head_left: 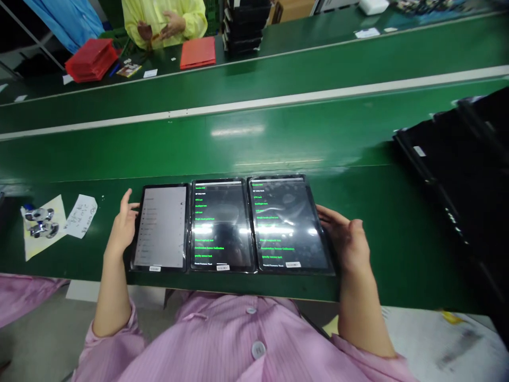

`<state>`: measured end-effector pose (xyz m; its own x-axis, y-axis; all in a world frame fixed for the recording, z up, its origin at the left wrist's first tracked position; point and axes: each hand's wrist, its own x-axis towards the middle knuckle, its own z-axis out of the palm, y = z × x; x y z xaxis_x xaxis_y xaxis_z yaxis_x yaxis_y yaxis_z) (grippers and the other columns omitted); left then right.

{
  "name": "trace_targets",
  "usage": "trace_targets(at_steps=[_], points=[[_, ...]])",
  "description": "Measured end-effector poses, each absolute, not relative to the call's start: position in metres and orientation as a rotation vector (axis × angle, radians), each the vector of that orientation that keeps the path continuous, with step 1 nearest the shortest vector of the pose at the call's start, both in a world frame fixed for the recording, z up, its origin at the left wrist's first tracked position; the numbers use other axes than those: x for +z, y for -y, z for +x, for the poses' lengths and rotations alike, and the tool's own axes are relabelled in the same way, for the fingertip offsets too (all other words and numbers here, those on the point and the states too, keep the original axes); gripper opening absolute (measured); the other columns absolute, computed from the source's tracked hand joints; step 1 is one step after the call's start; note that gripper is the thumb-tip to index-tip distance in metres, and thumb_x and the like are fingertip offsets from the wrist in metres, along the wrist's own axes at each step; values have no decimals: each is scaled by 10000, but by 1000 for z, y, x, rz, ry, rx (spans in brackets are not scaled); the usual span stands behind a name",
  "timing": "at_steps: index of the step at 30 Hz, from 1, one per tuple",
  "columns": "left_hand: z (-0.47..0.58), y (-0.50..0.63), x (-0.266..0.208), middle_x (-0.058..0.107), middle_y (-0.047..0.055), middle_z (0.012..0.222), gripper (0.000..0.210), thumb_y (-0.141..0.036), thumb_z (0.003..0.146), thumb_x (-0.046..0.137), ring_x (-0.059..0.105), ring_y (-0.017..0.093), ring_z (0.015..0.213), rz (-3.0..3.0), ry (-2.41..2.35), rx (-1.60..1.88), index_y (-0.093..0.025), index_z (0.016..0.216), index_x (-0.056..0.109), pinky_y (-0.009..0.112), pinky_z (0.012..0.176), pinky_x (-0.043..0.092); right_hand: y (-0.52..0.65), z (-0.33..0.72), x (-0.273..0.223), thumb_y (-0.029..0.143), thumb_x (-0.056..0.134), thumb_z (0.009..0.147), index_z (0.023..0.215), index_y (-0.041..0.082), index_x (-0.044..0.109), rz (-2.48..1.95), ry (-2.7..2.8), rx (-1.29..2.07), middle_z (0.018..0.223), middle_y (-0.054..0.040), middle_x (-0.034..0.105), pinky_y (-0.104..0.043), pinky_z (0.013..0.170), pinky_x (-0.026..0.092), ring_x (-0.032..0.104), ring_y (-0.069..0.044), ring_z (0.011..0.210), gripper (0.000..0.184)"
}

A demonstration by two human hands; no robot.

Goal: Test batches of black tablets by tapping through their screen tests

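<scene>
Three tablets lie side by side on the green bench in front of me. The left tablet (161, 228) shows a pale grey list screen. Green and white test lines fill the dark screens of the middle tablet (222, 228) and the right tablet (290, 225). Each has a small white label near its lower edge. Beside the left tablet's outer edge is my left hand (124, 227), fingers apart and extended. My right hand (350, 241) rests along the right tablet's outer edge, fingers stretched out and partly hidden; it does not grip the tablet.
Stacked black tablets or panels (449, 170) cover the bench's right end. At left lie shiny metal parts (42, 223) on yellow paper and a handwritten note (81, 216). Across the bench, a person in a yellow coat (170, 24) works near red folders (90, 59) and a black stack (244, 26).
</scene>
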<state>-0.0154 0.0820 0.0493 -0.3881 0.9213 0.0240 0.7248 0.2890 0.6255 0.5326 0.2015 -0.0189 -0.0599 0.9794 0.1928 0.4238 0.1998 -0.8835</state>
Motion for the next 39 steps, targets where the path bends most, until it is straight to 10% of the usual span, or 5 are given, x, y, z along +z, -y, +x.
trace_targets(at_steps=[13,19,31,39], points=[[-11,-95,48,558,108,1441,677,-666,1007,227,571,330,1232,1684,-2240,680,-296,1535,434,457,1008,446,-147,459,63,448,446,1022,1533,229,399,-1011,2355,273,1365,-175,542,-522,984,449,535,-346,1224,558],[-25,-90,31,642,98,1205,764,-693,991,276,640,225,883,1436,-2175,989,-292,1630,158,384,832,500,-139,420,59,512,458,1013,1445,133,501,-886,2523,290,1380,-219,511,-559,1042,414,456,-361,1280,576],[-27,-74,10,611,51,1286,601,-504,888,589,582,205,1101,924,-1811,1353,-284,1445,530,307,967,451,-128,382,56,625,528,948,1449,339,546,-966,2658,228,1570,-171,356,-684,1148,206,307,-390,1419,578],[-38,-69,6,441,79,1466,1062,-483,658,709,435,325,1331,1131,-1625,1194,-295,1592,239,470,1160,322,-139,413,54,600,498,967,1391,265,559,-1112,2456,101,1581,-177,321,-728,1143,179,338,-414,1407,544]])
